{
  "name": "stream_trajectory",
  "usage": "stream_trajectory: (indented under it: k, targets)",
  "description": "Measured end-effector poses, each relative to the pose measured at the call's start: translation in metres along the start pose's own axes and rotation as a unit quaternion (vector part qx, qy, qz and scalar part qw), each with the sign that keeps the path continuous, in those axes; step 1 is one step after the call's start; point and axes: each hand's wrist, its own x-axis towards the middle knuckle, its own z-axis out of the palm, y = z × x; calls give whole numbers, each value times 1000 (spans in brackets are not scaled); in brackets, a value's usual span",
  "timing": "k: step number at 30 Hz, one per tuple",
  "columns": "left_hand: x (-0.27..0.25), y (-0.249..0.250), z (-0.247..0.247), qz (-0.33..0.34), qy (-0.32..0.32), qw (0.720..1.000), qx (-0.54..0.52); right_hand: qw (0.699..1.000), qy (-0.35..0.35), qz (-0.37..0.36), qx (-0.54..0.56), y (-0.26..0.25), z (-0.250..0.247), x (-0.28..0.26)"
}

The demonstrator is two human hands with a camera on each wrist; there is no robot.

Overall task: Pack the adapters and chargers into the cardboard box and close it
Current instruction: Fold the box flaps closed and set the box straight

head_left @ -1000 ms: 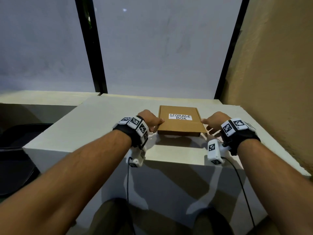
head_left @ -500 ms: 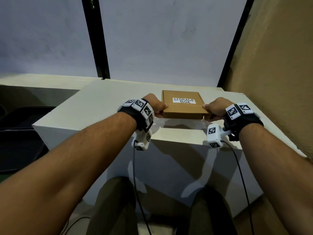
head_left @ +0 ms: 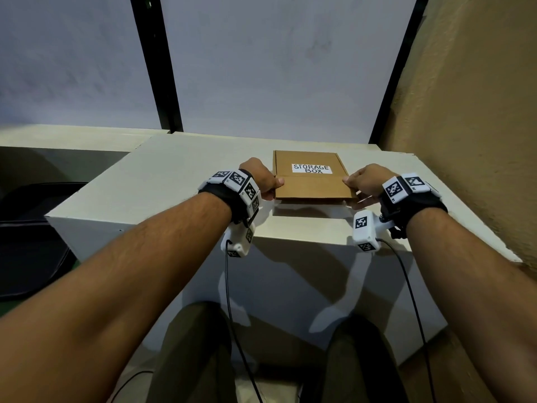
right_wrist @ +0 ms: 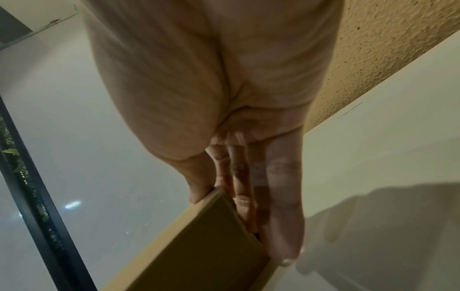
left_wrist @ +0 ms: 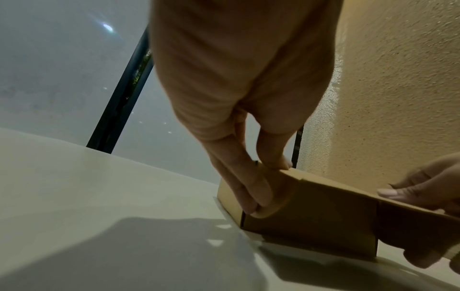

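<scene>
A flat brown cardboard box (head_left: 312, 187) labelled "STORAGE BOX" lies on the white table (head_left: 174, 175), its lid down. The lid's front flap juts toward me, raised a little off the table with shadow under it. My left hand (head_left: 261, 181) pinches the box's front left corner, thumb on top and fingers down the side; the left wrist view shows this hand (left_wrist: 266, 188) on the box (left_wrist: 323, 206). My right hand (head_left: 366, 181) grips the front right corner (right_wrist: 199, 246), thumb above and fingers (right_wrist: 281, 216) beneath. No adapters or chargers are in view.
A rough tan wall (head_left: 465, 112) runs close along the table's right side. Frosted window panes with black frames (head_left: 157, 82) stand behind the table. A dark seat (head_left: 29, 228) sits low at the left. Cables hang from both wrist cameras.
Both hands closed in from beside the box onto its front corners. The lid's front flap, flat against the box before, now sticks out toward me.
</scene>
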Motion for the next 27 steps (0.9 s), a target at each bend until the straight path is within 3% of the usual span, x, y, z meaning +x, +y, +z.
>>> stream_trajectory:
  k: [9,21,24,27]
  targets:
    - [3,4,0,-10,-2,999,39,1000,-9,20,12,-3,1,5]
    - [8,4,0,21,0,995,98,999,-30,-9,4,6,-1,7]
    - [10,6,-3,96,14,982,161,998,-23,-29,-53,5,-4,10]
    - [8,9,-6,195,-5,941,277,990,-35,-49,-127,3,-7,15]
